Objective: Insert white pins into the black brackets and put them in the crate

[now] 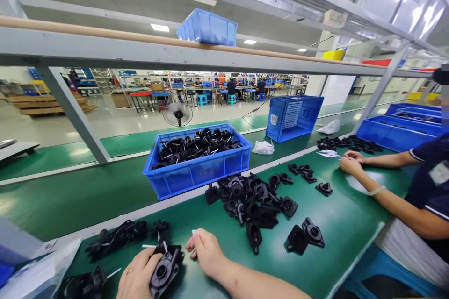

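Note:
My left hand (pixel 138 273), with a ring on one finger, is wrapped round a black plastic part (pixel 164 268) at the bottom of the view. Thin white pieces stick out at the top of that part. Just right of it, my right hand (pixel 206 248) pinches a small white piece (pixel 195 232) between thumb and finger. Behind my left hand lies a row of black parts (pixel 121 238). Another black part with a white stick (pixel 84 285) is at the lower left. A large loose pile of black parts (pixel 252 196) spreads over the green table (pixel 287 271), beyond my right hand.
A blue crate (pixel 199 170) full of black parts stands behind the pile. Right of it are a crumpled plastic bag (pixel 264 147) and a blue crate on its side (pixel 277 119). A co-worker's hands (pixel 351 162) are at the right. A plastic bag (pixel 45 271) lies at the lower left.

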Tool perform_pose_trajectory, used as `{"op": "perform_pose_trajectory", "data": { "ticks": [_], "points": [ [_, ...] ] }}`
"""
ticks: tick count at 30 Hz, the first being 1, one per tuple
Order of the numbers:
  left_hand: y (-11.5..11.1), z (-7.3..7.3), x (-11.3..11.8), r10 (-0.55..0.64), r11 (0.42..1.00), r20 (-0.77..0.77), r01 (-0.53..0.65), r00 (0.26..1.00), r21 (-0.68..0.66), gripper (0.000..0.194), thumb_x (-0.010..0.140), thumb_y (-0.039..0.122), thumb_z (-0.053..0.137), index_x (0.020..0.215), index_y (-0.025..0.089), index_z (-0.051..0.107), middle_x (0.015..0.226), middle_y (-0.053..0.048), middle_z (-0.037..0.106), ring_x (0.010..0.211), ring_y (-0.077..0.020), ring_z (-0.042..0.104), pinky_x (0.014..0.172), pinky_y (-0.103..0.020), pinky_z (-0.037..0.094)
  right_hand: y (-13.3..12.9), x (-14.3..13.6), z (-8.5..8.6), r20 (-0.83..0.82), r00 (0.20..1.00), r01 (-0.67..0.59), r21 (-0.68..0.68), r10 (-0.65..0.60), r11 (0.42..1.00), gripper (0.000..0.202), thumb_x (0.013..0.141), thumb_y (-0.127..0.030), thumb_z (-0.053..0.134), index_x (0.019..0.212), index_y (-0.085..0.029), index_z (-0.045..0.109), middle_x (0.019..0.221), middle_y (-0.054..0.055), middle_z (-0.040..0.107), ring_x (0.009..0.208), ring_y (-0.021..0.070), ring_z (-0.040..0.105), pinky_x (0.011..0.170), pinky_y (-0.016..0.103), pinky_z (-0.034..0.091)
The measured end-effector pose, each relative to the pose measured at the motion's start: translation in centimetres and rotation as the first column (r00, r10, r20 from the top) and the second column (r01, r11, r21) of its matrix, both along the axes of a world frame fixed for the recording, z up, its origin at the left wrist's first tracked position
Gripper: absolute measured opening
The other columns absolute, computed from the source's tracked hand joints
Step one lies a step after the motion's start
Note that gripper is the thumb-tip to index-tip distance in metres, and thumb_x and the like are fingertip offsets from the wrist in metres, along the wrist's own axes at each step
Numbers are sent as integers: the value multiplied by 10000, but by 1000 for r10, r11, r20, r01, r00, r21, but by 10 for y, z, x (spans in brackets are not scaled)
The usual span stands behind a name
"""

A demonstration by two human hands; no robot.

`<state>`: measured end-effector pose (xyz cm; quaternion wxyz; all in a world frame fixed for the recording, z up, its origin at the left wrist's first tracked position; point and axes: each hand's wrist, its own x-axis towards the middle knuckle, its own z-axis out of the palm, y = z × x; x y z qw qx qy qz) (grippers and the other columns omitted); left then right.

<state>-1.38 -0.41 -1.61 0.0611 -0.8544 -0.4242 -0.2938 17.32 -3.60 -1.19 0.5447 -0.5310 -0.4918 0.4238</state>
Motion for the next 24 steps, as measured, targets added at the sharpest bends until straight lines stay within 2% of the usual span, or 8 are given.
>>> {"op": "perform_pose_trajectory", "data": {
  "ticks": [5, 9, 14, 19, 24],
  "points": [
    [-1, 5, 1, -3, 999, -78, 0, 997, -45, 208, 714, 249, 449, 863, 211, 589, 1002, -82, 582, 937, -231, 535, 797, -349, 414, 2, 1, -6, 2, 1000, -25, -19, 25, 1000, 607, 767, -733, 245, 670, -183, 482, 640, 34, 532, 575, 130, 534, 529, 243, 450],
    [2, 5, -5, 28, 998, -125, -34, 992, -53, 212, 718, 252, 445, 869, 211, 588, 993, -81, 589, 929, -232, 539, 782, -345, 416, 1, 3, -9, 39, 999, -33, -37, 35, 999, 541, 824, -655, 259, 681, -184, 484, 585, -5, 490, 493, 101, 469, 481, 218, 398],
    [11, -1, -16, -5, 994, -157, -12, 988, -106, 226, 697, 279, 492, 893, 227, 589, 1031, -65, 594, 950, -230, 548, 790, -338, 424, -2, 7, -7, 163, 986, -14, -29, 18, 999, 387, 872, -494, 359, 707, -189, 528, 523, -50, 399, 486, 98, 380, 494, 222, 310],
    [21, -9, -23, -32, 989, -178, 5, 984, -147, 274, 640, 301, 537, 900, 245, 602, 1036, -56, 613, 966, -248, 556, 791, -346, 437, -1, 10, -4, 355, 934, -44, -11, 45, 999, 309, 897, -332, 333, 716, -191, 540, 520, -54, 367, 513, 107, 395, 519, 230, 296],
    [18, -2, -19, 85, 988, -181, -107, 980, -114, 236, 679, 252, 447, 866, 219, 588, 1030, -83, 604, 1000, -275, 531, 821, -406, 415, 2, 12, -2, 396, 918, 1, -85, 33, 996, 277, 891, -292, 345, 727, -189, 543, 527, -52, 379, 521, 110, 406, 518, 230, 289]
  ]
}}
